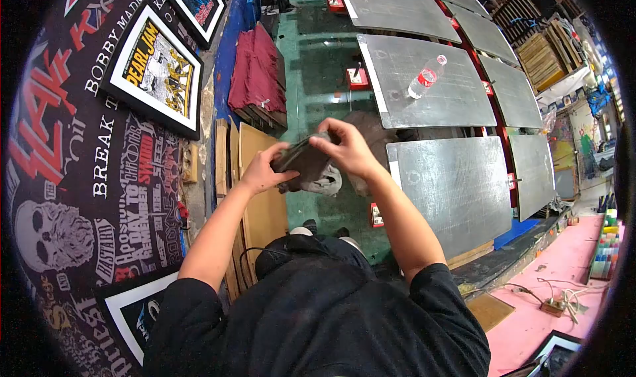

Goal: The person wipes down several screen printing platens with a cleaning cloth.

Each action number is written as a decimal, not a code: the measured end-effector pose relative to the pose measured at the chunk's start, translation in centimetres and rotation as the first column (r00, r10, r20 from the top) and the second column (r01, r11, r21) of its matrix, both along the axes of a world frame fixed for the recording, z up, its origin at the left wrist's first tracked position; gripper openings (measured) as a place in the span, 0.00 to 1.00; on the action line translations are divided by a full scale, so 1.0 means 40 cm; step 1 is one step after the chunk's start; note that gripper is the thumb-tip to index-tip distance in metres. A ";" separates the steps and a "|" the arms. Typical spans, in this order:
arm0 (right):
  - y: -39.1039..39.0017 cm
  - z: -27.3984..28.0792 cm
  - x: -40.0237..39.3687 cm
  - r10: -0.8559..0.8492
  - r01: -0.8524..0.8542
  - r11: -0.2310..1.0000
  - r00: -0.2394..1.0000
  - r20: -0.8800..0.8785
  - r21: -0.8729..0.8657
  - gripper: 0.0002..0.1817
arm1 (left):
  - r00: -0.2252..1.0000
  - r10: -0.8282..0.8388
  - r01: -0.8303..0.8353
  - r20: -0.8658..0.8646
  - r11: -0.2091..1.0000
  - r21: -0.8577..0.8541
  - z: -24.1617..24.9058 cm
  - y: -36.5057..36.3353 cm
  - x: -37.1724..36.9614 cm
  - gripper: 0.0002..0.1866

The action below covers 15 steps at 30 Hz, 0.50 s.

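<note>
In front of my body, over the green floor, both hands are closed on a dark grey cloth (306, 163) that looks bunched or folded. My left hand (264, 170) grips its left edge, thumb on the near side. My right hand (343, 148) pinches its upper right part, fingers bent over the top. A paler grey cloth part (326, 181) hangs below the dark one. Slight motion blur softens the left fingertips.
Flat metal boards (450, 191) stand in rows at the right, one bearing a plastic bottle (424, 79). Maroon fabric (255, 69) is stacked ahead on the left. Nearer stands a brown panel (265, 208). Framed posters (159, 72) line the left wall.
</note>
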State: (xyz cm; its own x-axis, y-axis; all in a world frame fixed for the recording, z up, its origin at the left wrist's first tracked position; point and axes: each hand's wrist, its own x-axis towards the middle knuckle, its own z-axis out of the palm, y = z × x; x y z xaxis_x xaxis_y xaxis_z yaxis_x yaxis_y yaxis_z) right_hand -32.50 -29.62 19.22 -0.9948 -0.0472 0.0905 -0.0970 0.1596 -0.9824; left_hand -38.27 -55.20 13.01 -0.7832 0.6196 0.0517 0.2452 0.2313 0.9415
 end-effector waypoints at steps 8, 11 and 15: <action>0.084 0.027 0.019 -0.187 0.195 0.978 0.977 0.098 -0.076 0.12 | 0.967 -0.157 0.085 -0.202 0.941 -0.327 -0.048 -0.053 -0.044 0.18; 0.110 -0.107 0.026 -0.279 0.248 0.936 0.956 0.096 0.249 0.15 | 0.951 -0.082 -0.053 -0.298 0.906 -0.419 -0.044 -0.078 -0.014 0.16; 0.109 -0.175 0.044 -0.534 0.554 0.751 0.830 -0.165 0.360 0.15 | 0.909 0.193 -0.335 -0.368 0.864 -0.376 -0.127 -0.063 -0.049 0.12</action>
